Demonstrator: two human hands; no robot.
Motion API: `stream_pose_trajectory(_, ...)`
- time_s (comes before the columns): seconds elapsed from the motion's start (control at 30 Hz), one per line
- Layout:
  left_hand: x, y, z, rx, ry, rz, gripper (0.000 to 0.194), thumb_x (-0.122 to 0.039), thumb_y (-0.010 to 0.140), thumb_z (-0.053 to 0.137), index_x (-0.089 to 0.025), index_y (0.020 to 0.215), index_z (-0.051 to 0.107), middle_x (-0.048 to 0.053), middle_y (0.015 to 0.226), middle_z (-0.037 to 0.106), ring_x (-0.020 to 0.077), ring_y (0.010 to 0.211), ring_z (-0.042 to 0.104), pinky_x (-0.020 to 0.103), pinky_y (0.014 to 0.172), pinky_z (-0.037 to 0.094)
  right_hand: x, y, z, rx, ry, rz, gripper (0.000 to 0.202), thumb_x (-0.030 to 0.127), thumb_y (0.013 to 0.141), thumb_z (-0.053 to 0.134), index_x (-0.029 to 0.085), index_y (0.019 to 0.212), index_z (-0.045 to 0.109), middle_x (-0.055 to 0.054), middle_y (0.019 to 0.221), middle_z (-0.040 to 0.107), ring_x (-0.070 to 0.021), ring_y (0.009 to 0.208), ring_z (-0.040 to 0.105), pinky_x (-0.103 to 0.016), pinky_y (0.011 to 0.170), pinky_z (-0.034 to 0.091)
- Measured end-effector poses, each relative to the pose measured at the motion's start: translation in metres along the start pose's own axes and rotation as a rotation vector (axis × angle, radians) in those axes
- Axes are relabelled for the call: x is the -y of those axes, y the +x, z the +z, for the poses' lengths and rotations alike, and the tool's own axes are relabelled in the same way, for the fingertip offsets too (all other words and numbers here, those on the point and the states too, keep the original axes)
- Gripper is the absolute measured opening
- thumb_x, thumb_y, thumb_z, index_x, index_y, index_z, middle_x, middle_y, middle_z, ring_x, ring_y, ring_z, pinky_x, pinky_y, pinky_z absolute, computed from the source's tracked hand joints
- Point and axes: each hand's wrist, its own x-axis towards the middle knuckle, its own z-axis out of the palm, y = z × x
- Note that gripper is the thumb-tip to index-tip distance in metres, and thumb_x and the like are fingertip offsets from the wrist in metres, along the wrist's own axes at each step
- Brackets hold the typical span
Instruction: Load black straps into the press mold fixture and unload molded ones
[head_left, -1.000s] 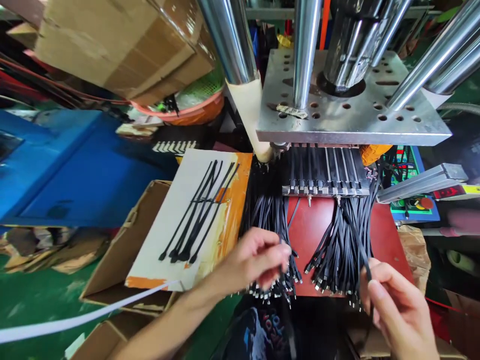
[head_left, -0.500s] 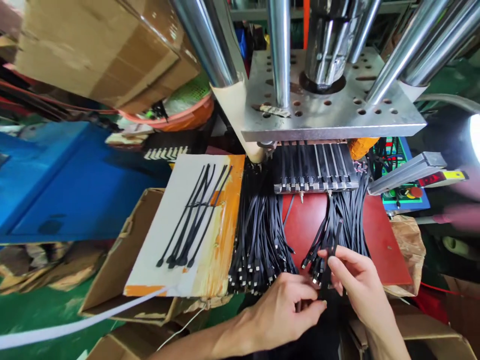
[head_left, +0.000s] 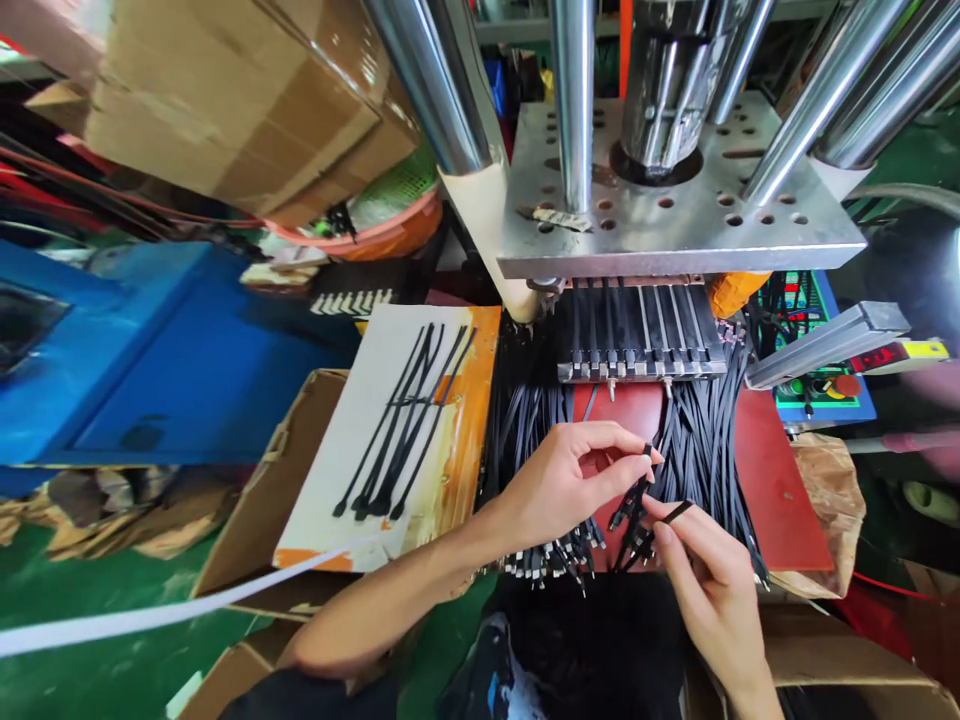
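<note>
My left hand (head_left: 574, 475) pinches the upper end of a short black cable between thumb and fingertips. Just below and to its right, my right hand (head_left: 705, 565) is closed on the same cable, whose dark strip (head_left: 679, 512) shows over the index finger. Behind the hands lies a bundle of flat black cables (head_left: 697, 450) with small metal plugs. Another heap of cables (head_left: 551, 560) sits partly behind my left wrist. Several cables lie in the slots of a metal mould (head_left: 641, 335) beyond the hands.
A thick steel press plate (head_left: 675, 235) on shiny columns hangs above the mould. On the left, a white board (head_left: 352, 420) carries several black cables. A cardboard box (head_left: 247, 500) stands beneath it. At the right are a control box (head_left: 821, 385) and a metal bar (head_left: 829, 345).
My left hand has risen and moved away from me to the cable's upper end. My right hand has shifted slightly lower and right. The view has turned a little left.
</note>
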Motion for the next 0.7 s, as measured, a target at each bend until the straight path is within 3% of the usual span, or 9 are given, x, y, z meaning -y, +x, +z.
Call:
stream_pose_trajectory(0.13, 0.005, -0.005, 0.002, 0.002, -0.064, -0.039, 0.017, -0.029, 0.094, 0.072, -0.014, 0.093, 0.080, 0.007, 0.094, 0.079, 0.0174, 0.088, 0.073, 0.026, 0.082, 0.056, 0.005, 0.011, -0.006, -0.067, 0.032, -0.024, 0.024, 0.018, 0.097, 0.069, 0.031, 0.115, 0.080, -0.001, 0.088, 0.071, -0.0130, 0.065, 0.062, -0.022, 0.053, 0.049)
stream_pose_trajectory(0.4, 0.005, -0.001, -0.001, 0.043, -0.281, -0.132, 0.030, -0.038, 0.082, 0.087, -0.015, 0.089, 0.070, -0.001, 0.077, 0.066, 0.0111, 0.067, 0.063, 0.024, 0.065, 0.053, 0.022, 0.033, 0.007, -0.069, 0.014, -0.084, 0.009, 0.020, 0.097, 0.071, 0.024, 0.094, 0.078, 0.000, 0.076, 0.063, -0.0118, 0.059, 0.050, -0.025, 0.050, 0.038)
stream_pose_trajectory(0.57, 0.001, 0.000, 0.000, -0.012, -0.185, -0.079, 0.027, -0.037, 0.084, 0.084, -0.015, 0.086, 0.069, 0.000, 0.079, 0.067, 0.0102, 0.069, 0.061, 0.022, 0.067, 0.052, 0.025, 0.039, 0.011, -0.083, -0.002, -0.083, 0.010, 0.022, 0.099, 0.068, 0.023, 0.090, 0.073, 0.001, 0.075, 0.059, -0.0108, 0.058, 0.046, -0.025, 0.051, 0.036)
stream_pose_trajectory(0.7, -0.002, 0.010, -0.005, -0.042, -0.041, 0.008, 0.019, -0.031, 0.090, 0.076, -0.015, 0.086, 0.068, 0.000, 0.078, 0.067, 0.0106, 0.068, 0.061, 0.022, 0.067, 0.051, 0.013, 0.034, 0.023, -0.035, -0.020, 0.011, 0.020, 0.029, 0.101, 0.064, 0.021, 0.083, 0.067, 0.002, 0.072, 0.056, -0.0123, 0.062, 0.049, -0.025, 0.056, 0.040)
